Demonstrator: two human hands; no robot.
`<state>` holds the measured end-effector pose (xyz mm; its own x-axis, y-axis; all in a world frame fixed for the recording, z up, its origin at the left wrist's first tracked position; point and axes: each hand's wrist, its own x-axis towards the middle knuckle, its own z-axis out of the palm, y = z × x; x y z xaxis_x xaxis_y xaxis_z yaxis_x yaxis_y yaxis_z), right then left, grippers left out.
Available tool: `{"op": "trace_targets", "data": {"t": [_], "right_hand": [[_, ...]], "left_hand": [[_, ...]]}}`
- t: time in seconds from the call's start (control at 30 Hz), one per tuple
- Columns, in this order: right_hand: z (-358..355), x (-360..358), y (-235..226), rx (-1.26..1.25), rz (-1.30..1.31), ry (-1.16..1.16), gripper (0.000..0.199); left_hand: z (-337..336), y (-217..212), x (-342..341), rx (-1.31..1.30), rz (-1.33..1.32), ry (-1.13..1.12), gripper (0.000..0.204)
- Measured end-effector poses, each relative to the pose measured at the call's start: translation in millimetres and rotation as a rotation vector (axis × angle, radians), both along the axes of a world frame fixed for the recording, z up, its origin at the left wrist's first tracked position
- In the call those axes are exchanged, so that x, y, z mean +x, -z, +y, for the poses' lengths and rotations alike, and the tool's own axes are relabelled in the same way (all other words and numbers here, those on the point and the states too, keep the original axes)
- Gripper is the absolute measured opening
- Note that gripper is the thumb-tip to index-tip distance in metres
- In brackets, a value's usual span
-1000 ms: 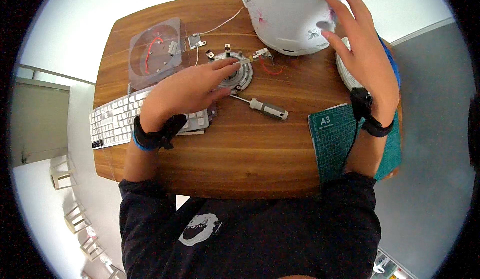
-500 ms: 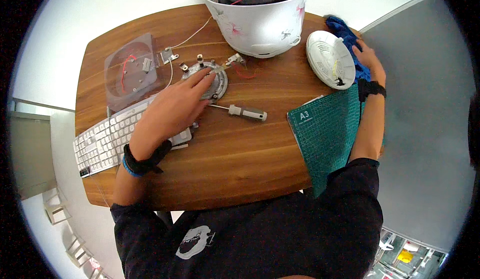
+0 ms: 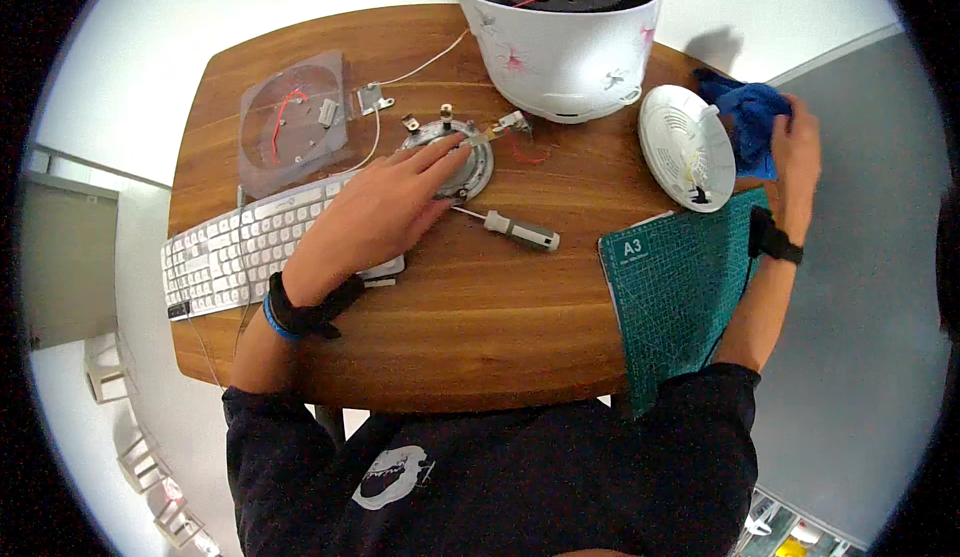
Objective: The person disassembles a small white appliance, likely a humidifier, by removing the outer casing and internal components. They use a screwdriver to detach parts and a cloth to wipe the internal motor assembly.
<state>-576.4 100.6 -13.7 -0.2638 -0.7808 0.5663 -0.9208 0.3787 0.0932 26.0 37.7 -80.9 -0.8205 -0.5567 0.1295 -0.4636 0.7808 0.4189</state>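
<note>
My left hand (image 3: pixel 385 207) lies flat with its fingers spread on a round grey metal plate (image 3: pixel 470 162) near the middle of the wooden table (image 3: pixel 480 327). My right hand (image 3: pixel 798 147) is at the table's far right edge, closed on a blue cloth (image 3: pixel 750 117). Beside the cloth lies a round white lid (image 3: pixel 680 142). A screwdriver (image 3: pixel 515 227) with a grey handle rests just right of my left hand. At the back stands an open white appliance body (image 3: pixel 560 37) with wires inside.
A white keyboard (image 3: pixel 230 247) lies under my left wrist at the left. Behind it is a clear plastic sheet (image 3: pixel 295 122) holding small parts and a red wire. A green cutting mat (image 3: pixel 680 297) overhangs the table's right front corner. Small metal brackets (image 3: pixel 375 97) lie near the plate.
My right hand left the white appliance body, moved right past the white lid and closed on the blue cloth. My left hand stayed on the metal plate. The view shifted.
</note>
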Motion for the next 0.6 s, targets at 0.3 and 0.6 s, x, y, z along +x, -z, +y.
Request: {"op": "trace_targets", "data": {"t": [0.3, 0.6], "right_hand": [[45.4, 219.2, -55.9, -0.244, -0.010, -0.557, 0.035], [-23.1, 338.6, 39.0, 0.274, -0.227, -1.202, 0.048]], "left_hand": [[0.1, 12.9, 0.8, -0.049, 0.081, -0.032, 0.064], [1.5, 14.7, -5.0, -0.013, 0.167, -0.102, 0.063]]}}
